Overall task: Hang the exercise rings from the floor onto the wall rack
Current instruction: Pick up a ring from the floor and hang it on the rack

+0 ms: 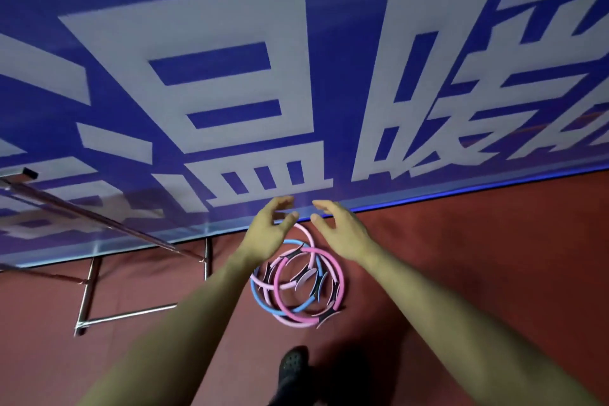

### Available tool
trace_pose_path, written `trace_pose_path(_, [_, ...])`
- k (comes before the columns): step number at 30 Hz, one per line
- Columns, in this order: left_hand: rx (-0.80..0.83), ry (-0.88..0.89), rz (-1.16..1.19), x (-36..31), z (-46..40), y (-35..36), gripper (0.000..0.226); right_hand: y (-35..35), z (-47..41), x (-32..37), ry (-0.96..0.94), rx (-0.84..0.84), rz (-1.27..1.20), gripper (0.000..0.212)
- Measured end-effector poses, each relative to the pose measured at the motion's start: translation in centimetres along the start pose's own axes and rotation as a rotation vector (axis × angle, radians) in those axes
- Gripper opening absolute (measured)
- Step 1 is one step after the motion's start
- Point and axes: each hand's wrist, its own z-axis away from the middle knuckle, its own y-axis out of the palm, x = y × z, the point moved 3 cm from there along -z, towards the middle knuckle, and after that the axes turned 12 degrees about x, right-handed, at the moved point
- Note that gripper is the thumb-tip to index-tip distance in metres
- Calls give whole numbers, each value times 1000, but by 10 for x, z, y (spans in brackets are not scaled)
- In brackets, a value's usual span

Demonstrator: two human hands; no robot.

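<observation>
- Rings (296, 287) for exercise lie in an overlapping pile on the red floor (478, 273), just ahead of our dark shoe (293, 369) and close to the foot of the wall.
- We count several hoops: a deep pink one on top, a blue one under it, and paler pink ones beneath and behind; each carries dark padded grips on opposite sides.
- We judge them light and fairly stiff, with a little spring, so one hand should lift one easily.
- Because they interlock, a careless pull may drag a neighbour along; the top deep pink hoop looks the freest to take first.
- We would take hold on the bare rim between the pads, or on a pad itself, where the padded surface probably slips less.
- Our left hand (272, 224) reaches out above the far edge of the pile, fingers loosely curled and spread, holding nothing.
- Our right hand (339, 227) reaches beside it, fingers likewise relaxed and parted, touching no ring as far as we can tell.
- To the left stands a metal rack (99, 217) of bars and legs, well apart from the pile; no ring hangs on the part we see.
- Beyond rises a blue banner (296, 43) with large white characters.
</observation>
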Motion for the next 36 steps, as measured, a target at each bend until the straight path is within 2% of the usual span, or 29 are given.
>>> trace_pose_path(8, [-8, -17, 72, 100, -91, 20, 32, 46, -91, -89, 68, 30, -25, 41])
trace_pose_path(12, [-7, -35, 65, 173, -135, 37, 31, 84, -131, -152, 111, 30, -40, 32])
trace_pose_path(21, [-10, -85, 59, 348, -219, 87, 24, 178, -217, -298, 205, 73, -54, 31])
trace_pose_path(29, [14, -107, 80, 473, -275, 147, 23, 261, -283, -450, 309, 118, 45, 38])
trace_pose_path(36, [40, -84, 63, 528, -301, 161, 26, 307, -320, -548, 440, 130, 63, 50])
